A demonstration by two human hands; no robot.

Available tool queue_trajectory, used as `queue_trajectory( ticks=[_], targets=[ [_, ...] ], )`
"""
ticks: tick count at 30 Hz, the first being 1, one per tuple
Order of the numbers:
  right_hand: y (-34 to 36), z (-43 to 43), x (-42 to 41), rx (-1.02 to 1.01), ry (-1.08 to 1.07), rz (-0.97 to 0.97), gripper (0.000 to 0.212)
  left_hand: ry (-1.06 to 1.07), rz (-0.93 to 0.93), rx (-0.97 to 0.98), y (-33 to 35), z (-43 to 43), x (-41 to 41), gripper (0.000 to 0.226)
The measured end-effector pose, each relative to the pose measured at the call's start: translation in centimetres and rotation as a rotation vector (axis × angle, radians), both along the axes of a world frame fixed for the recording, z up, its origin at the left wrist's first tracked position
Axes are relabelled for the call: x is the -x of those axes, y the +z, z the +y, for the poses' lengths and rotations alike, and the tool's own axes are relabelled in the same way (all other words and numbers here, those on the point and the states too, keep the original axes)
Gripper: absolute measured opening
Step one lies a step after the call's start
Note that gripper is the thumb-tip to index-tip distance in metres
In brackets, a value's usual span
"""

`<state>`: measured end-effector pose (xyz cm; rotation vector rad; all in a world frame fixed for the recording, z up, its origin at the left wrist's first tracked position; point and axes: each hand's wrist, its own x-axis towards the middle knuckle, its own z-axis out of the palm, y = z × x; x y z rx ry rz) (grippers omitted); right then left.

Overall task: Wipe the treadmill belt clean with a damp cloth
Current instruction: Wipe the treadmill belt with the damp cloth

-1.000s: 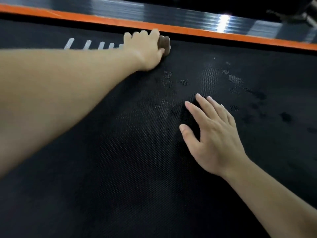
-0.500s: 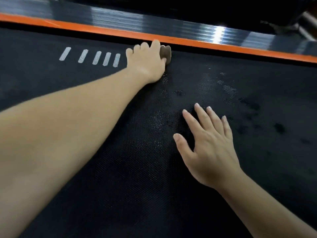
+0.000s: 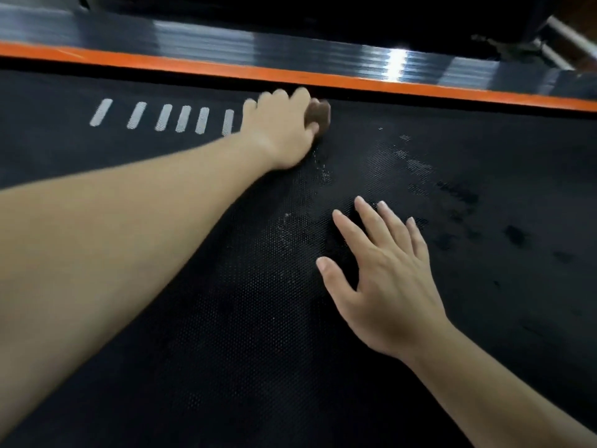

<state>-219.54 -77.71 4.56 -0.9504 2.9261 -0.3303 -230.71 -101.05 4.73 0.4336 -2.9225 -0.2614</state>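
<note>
The black dimpled treadmill belt [image 3: 226,318] fills most of the view. My left hand [image 3: 281,127] reaches to the belt's far edge and grips a small bunched brown cloth [image 3: 319,116], pressing it on the belt beside the orange strip. Most of the cloth is hidden under the hand. My right hand [image 3: 384,279] lies flat on the middle of the belt with its fingers straight and spread, holding nothing. Damp streaks and whitish specks [image 3: 323,176] mark the belt between the two hands.
An orange strip [image 3: 420,87] and a glossy dark side rail [image 3: 290,50] run along the belt's far edge. Several white dashes [image 3: 161,117] are printed on the belt left of the cloth. Dark wet patches [image 3: 513,236] spot the belt at right.
My left hand with the cloth has slid a little to the right along the far edge, uncovering more white dashes. My right hand stays flat in much the same spot.
</note>
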Motion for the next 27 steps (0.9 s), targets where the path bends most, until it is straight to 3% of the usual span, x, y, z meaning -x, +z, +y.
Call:
queue_trajectory(
  ticks=[4,6,9,11,13,20,22,24,27],
  targets=[
    [-0.2,0.0,0.2,0.045,-0.053,-0.004,0.082,-0.319,0.132,0.058,-1.1,2.8,-8.1,0.038],
    [-0.3,0.1,0.1,0.072,-0.108,0.005,0.083,-0.38,0.152,0.09,-1.1,2.4,-9.1,0.04],
    [-0.6,0.1,0.0,0.055,-0.111,0.024,0.078,-0.155,0.051,0.164,-0.2,-0.5,-4.0,0.045],
    [-0.6,0.2,0.1,0.061,-0.103,0.036,0.076,0.001,-0.013,0.076,0.4,-2.5,-0.8,0.049],
    [-0.6,0.2,0.1,0.069,-0.101,0.04,0.074,0.017,-0.01,0.053,0.0,-2.7,-0.3,0.048],
    [-0.6,0.1,0.2,0.06,-0.099,0.018,0.069,-0.503,0.145,0.043,-0.8,2.7,-13.7,0.043],
    [-0.6,0.3,0.1,0.064,-0.111,0.017,0.067,-0.465,0.138,0.059,-1.0,2.6,-13.7,0.039],
    [-0.5,0.2,-0.1,0.071,-0.11,0.014,0.061,-0.266,0.108,0.096,-0.7,2.0,-10.6,0.039],
    [-0.2,0.4,0.2,0.123,-0.111,-0.027,0.055,-0.123,0.043,0.022,-0.5,1.9,-7.9,0.037]
  ],
)
